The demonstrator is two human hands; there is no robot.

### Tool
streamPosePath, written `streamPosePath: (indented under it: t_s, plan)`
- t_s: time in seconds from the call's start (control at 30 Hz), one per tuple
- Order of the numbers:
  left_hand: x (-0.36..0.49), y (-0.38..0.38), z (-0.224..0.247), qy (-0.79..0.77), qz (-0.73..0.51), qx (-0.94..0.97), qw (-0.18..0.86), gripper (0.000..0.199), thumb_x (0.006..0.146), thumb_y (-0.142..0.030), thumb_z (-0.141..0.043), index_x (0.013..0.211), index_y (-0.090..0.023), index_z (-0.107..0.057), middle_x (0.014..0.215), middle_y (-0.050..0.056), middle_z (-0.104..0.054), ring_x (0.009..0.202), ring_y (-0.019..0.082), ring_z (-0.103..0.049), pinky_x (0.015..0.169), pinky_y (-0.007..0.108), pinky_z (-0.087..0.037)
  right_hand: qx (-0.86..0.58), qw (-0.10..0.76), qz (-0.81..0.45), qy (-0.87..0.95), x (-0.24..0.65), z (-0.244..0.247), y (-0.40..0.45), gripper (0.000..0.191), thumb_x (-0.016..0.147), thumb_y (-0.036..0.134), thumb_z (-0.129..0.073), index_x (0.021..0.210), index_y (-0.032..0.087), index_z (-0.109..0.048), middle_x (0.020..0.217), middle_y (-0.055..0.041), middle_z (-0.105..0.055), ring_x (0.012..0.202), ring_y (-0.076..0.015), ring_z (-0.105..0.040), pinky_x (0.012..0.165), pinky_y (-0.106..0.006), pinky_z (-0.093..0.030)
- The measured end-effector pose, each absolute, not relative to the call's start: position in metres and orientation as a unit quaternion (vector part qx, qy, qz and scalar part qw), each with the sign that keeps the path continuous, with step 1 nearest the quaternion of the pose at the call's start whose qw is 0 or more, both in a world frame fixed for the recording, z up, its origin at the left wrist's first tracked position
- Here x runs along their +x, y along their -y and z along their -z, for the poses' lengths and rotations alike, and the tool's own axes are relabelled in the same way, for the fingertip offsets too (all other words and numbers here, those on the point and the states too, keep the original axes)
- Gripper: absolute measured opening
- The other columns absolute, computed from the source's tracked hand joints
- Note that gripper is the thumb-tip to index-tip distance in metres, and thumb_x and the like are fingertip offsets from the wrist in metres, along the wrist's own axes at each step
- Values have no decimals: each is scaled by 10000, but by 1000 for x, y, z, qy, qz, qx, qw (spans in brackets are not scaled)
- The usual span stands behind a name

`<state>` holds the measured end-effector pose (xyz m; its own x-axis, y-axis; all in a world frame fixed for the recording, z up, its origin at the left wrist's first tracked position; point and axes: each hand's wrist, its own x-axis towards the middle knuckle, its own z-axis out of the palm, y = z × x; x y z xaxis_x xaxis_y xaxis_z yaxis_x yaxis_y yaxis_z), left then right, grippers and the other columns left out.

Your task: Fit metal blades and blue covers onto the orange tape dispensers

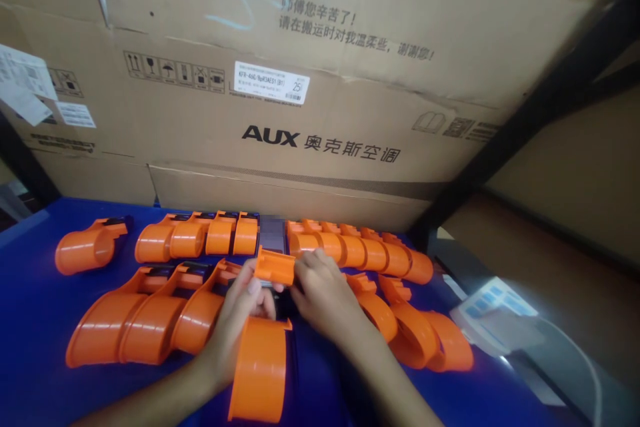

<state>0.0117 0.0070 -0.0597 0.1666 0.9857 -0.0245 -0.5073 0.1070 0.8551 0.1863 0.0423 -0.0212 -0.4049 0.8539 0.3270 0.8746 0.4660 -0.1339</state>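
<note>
Near the middle of the view, my left hand (246,303) has its fingers wrapped round an orange plastic part (275,267), which has a raised edge and a channel-like top. My right hand (320,290) is closed at the right end of that part, its fingertips bent and partly hidden. Below the hands is a wide orange ring-shaped piece (260,370); whether it is joined to the held part cannot be made out. Something dark, too blurred to name, shows between the hands.
Orange parts with black pieces (150,320) stand in rows at the left on the blue surface (30,287). More orange parts (375,255) line the right. A large cardboard box (200,127) rises behind. A white device (495,310) with a cable lies at the right.
</note>
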Motion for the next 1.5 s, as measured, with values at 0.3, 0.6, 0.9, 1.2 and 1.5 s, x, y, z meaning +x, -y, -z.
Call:
streamPosePath:
  t_s: [0.3, 0.6, 0.9, 1.2, 1.5]
  plan:
    - [12, -10, 63, -316, -560, 411, 646, 441, 886, -660, -700, 991, -231, -688, 673, -1, -623, 597, 149, -507, 616, 256, -409, -469, 128, 15, 874, 182, 23, -45, 185, 882, 51, -604, 913, 205, -701, 1008, -98, -686, 999, -263, -570, 916, -388, -453]
    - [13, -14, 61, -331, -557, 382, 659, 499, 860, -703, -701, 954, -214, -676, 612, -12, -603, 538, 137, -501, 557, 243, -391, -506, 294, -142, 798, 200, 18, -39, 156, 801, 90, -576, 762, 240, -558, 689, 21, -628, 661, -178, -602, 612, -265, -434]
    - [16, -17, 63, -347, -560, 360, 660, 463, 854, -689, -714, 897, -230, -667, 603, -15, -602, 497, 130, -499, 508, 237, -372, -474, 544, -295, 627, 199, 14, -38, 285, 986, 379, -652, 1231, 234, -635, 825, -28, -782, 775, -234, -758, 787, -375, -597]
    - [14, -14, 57, -348, -559, 336, 673, 476, 841, -658, -752, 836, -186, -690, 676, 29, -670, 540, 136, -560, 524, 235, -436, -393, 657, -394, 509, 198, 13, -38, 339, 890, 370, -820, 1169, 237, -680, 877, -16, -777, 722, -172, -732, 790, -341, -619]
    - [19, -13, 49, -341, -596, 258, 679, 414, 770, -552, -859, 818, -172, -703, 696, 19, -711, 576, 134, -598, 577, 222, -481, -407, 660, -389, 498, 193, 18, -36, 296, 824, 388, -887, 1032, 223, -754, 836, -23, -767, 730, -180, -749, 778, -330, -640]
